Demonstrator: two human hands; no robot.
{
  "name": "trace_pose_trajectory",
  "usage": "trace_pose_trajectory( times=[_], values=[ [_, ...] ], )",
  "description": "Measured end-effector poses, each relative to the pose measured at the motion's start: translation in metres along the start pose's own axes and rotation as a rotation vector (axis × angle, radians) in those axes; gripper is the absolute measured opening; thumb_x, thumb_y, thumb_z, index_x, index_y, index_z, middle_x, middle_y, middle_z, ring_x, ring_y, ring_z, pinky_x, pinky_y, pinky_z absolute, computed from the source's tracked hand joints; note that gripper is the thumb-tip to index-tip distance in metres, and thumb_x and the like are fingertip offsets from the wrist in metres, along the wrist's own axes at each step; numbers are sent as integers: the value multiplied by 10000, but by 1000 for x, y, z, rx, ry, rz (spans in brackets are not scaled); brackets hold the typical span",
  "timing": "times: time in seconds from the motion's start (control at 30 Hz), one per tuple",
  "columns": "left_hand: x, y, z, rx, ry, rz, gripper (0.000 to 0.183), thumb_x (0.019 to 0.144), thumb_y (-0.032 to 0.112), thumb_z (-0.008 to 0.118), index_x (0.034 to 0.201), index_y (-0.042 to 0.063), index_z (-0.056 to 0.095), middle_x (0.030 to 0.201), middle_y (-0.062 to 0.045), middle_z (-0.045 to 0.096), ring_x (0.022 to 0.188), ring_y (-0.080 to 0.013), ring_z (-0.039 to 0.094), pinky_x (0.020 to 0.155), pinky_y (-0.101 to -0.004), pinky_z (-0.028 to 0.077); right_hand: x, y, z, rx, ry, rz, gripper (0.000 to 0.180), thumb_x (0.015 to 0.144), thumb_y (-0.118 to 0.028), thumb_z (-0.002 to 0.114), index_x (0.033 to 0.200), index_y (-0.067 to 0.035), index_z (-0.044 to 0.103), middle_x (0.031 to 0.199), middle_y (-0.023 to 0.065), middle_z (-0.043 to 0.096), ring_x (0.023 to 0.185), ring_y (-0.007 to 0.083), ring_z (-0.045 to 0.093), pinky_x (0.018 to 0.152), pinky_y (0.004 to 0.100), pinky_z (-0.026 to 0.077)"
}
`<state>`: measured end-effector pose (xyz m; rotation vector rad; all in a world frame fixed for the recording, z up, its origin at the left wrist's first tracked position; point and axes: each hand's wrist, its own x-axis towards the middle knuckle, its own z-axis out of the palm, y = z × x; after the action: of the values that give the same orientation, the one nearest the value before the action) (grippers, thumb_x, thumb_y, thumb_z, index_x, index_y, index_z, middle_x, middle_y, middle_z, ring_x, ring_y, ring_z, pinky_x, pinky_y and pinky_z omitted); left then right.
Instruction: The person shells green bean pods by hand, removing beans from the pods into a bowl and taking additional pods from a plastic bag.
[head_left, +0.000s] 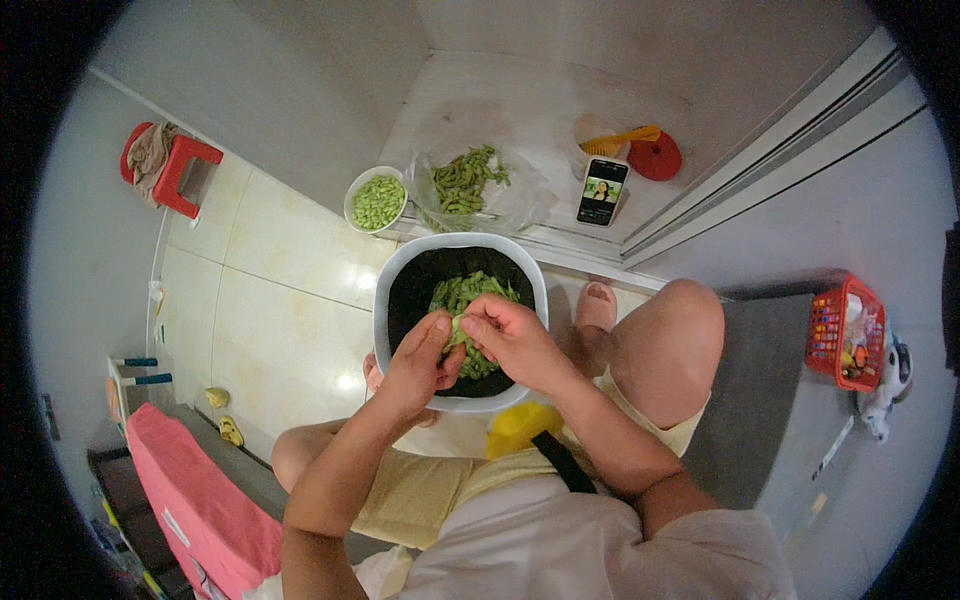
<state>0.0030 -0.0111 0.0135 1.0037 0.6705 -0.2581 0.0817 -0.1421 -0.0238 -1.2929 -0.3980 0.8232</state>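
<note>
My left hand (422, 360) and my right hand (514, 337) meet over a white bin (536, 296) with a dark lining. Between their fingertips they pinch a pale green bean pod (454, 334). Green pods (480, 286) lie in the bin below my hands, partly hidden by them. Beyond the bin, a white bowl (347, 202) holds shelled green beans (377, 202). To its right, a clear plastic bag (517, 202) lies spread out with whole bean pods (459, 187) on it.
A phone (602, 191) leans by a container with an orange utensil (622, 141) and a red round lid (655, 155). At the left is a red stool (180, 176) with a cloth. A red basket (846, 334) stands at the right, and a yellow bag (523, 427) lies near my lap.
</note>
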Motion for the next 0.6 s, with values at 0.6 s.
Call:
trace_pose_trajectory(
  times=[0.6],
  values=[
    [8,-18,-5,-43,-98,116,232,922,300,467,799,107,427,593,4,419,469,-67,349,406,-194,256,-7,-1,2,332,-90,152,104,877,-153,538,861,-50,538,704,-43,469,568,46,397,510,179,326]
  ],
)
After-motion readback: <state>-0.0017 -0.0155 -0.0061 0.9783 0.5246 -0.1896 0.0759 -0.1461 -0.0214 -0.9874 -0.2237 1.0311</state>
